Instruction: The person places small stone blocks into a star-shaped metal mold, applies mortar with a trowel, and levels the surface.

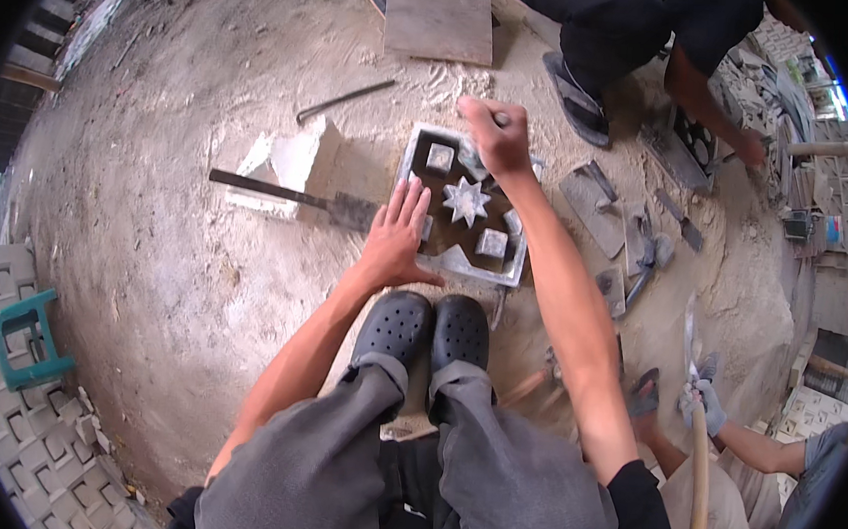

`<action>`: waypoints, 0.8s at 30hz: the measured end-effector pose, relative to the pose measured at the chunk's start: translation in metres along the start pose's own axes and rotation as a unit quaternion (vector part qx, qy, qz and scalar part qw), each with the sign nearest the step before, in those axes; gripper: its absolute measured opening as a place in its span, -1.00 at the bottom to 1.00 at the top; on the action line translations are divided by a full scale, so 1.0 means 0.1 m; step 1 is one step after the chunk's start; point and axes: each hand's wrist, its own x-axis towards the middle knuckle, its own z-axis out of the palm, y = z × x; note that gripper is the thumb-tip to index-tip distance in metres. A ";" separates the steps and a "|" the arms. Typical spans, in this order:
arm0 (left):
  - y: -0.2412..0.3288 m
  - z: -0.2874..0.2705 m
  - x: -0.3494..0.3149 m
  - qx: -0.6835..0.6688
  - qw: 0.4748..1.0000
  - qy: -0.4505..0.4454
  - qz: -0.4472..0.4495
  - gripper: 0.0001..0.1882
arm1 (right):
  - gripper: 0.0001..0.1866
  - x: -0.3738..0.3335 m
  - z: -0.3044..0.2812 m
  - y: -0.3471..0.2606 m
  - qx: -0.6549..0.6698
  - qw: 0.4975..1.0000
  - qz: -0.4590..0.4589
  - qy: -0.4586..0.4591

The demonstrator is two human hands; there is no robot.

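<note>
On the ground ahead of my shoes lies a square grey mould [517, 268] with a raised eight-pointed star [466, 202] at its centre and square blocks [491, 243] near the corners. My left hand [399, 231] rests on the mould's left edge, fingers spread, holding nothing. Above the mould's far side, my right hand [500, 137] is closed in a fist. A dark round handle end [501, 120] shows at the fist; the tool's lower part is mostly hidden by the hand. Left of the mould, a flat-bladed tool [282, 192] lies across a pale broken block [298, 162].
A metal bar [345, 100] and a square board [439, 20] lie farther off. Trowels [681, 222] and plates lie to the right. One person crouches at far right by another mould [693, 146]; a gloved person holds a shovel [698, 461] near right. A green stool [30, 340] stands left.
</note>
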 end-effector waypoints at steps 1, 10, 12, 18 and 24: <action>0.03 0.00 -0.03 -0.008 1.000 -0.007 0.004 0.55 | -0.51 -0.03 -0.08 -0.03 0.021 1.000 -0.013 0.008; 0.03 0.00 0.01 -0.005 1.000 -0.005 0.003 0.54 | -0.51 -0.18 -0.34 -0.01 0.139 0.990 0.032 0.003; 0.04 0.01 0.02 -0.010 1.000 0.001 0.012 0.54 | -0.50 -0.26 -0.34 0.05 0.107 0.993 0.015 0.047; 0.05 0.01 0.04 -0.002 1.000 0.000 0.012 0.53 | -0.48 -0.11 -0.14 0.04 0.095 0.989 0.037 0.110; 0.04 0.01 0.00 -0.003 1.000 0.000 0.008 0.53 | -0.45 -0.04 0.09 -0.33 0.105 0.967 -0.002 0.231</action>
